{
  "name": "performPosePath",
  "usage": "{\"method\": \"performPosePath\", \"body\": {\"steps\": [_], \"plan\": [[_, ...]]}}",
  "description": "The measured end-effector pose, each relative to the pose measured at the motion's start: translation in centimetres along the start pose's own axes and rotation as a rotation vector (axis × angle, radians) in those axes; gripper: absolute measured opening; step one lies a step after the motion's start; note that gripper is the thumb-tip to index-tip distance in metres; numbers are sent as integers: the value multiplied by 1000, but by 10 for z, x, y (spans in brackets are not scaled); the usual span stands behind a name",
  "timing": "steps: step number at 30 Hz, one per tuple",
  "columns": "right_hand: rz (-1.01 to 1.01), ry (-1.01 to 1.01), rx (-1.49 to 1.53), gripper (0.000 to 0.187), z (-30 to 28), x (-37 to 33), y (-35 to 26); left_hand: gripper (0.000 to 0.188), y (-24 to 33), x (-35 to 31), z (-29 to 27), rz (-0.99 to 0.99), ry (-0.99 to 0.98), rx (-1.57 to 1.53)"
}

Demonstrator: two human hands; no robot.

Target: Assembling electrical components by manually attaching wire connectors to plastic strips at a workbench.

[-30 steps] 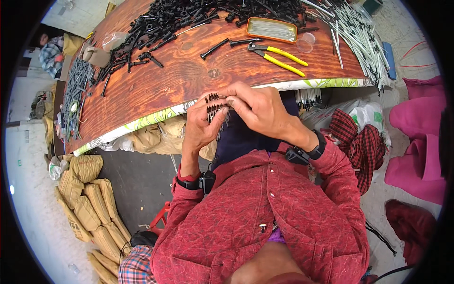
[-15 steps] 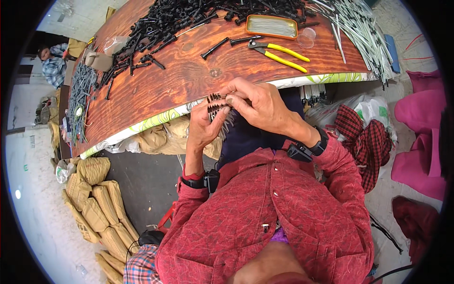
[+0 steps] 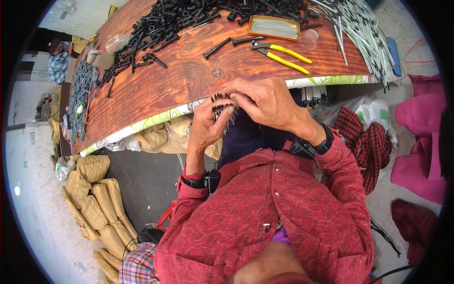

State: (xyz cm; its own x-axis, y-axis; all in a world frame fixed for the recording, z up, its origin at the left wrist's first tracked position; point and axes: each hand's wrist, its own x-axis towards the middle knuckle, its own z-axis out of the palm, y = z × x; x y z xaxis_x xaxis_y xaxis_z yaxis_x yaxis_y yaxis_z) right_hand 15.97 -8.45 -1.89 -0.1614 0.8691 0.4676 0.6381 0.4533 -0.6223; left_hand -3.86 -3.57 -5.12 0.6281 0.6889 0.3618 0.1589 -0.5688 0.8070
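Here's the wooden table (image 3: 189,80), a reddish plank top with strong grain, edged along the near side by a strip of green-and-white patterned cloth (image 3: 156,120). Black plastic parts (image 3: 189,14) are heaped across its far side, white rods (image 3: 364,33) fan out at the right end, and yellow-handled pliers (image 3: 283,53) lie beside a shallow orange tray (image 3: 274,27). A clear plastic cup (image 3: 308,39) sits just right of the tray.

Down on the pale concrete floor (image 3: 33,208) to the left, tan sacks (image 3: 97,208) are stacked in a row, plump and tied. Pink cloth (image 3: 421,137) and a red checked cloth (image 3: 364,139) are piled at the right.

At the table's near edge, the left hand (image 3: 205,125) is curled round a bundle of black pins (image 3: 221,105), fingers pressed together around it. The right hand (image 3: 265,102) comes over the top, fingertips pinching at the bundle's upper end. The bundle is held just off the table edge, between both hands.
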Motion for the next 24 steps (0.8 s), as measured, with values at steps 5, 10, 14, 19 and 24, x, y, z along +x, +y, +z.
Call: {"method": "performPosePath", "body": {"steps": [5, 10, 14, 19, 24], "plan": [[-19, -14, -19, 17, -3, 2, -2, 13, 0, -1, 0, -17, -8, -2], [-27, -21, 40, 16, 0, 2, 3, 13, 1, 0, 0, -9, -26, 12], [3, -16, 22, 17, 6, 0, 4, 12, 3, 0, 0, -21, -18, 5], [-55, 42, 30, 18, 12, -2, 8, 13, 0, -2, 4, -34, 13, -45], [-37, 65, 80, 19, 15, -2, 10, 14, -1, -1, 4, -29, 26, -56]]}}
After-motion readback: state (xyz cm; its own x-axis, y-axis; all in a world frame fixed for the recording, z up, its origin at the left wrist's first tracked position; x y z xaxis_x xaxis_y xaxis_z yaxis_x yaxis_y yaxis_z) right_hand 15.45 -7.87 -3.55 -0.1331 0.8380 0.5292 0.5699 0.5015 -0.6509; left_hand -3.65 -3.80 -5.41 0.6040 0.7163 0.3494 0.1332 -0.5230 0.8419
